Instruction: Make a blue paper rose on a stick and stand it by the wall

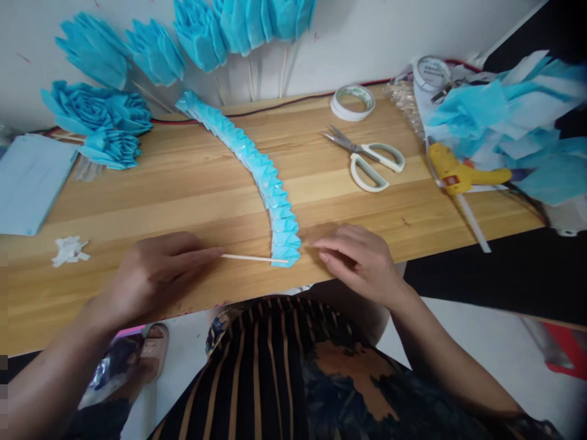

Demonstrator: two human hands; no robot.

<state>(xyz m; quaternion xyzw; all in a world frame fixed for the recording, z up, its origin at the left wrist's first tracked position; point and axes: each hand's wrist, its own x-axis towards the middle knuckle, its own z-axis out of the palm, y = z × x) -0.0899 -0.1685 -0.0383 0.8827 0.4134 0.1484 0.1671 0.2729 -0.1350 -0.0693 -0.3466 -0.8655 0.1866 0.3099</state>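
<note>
A thin wooden stick point(247, 258) is pinched at one end in my left hand point(160, 263). Its other end lies across the near end of a long curved strip of overlapping folded blue pieces point(270, 183). That strip runs from the table's front edge back towards the wall. Just right of its near end is my right hand point(355, 260), fingers bent and a gap showing between thumb and index finger, with nothing seen in them. It does not touch the strip.
White-handled scissors point(367, 157) lie half open behind my right hand, with a tape roll point(352, 102) beyond. A yellow glue gun point(458, 171) and blue sheets point(513, 116) are at right. Blue paper flowers point(96, 110) stand at back left, near white scraps point(70, 250).
</note>
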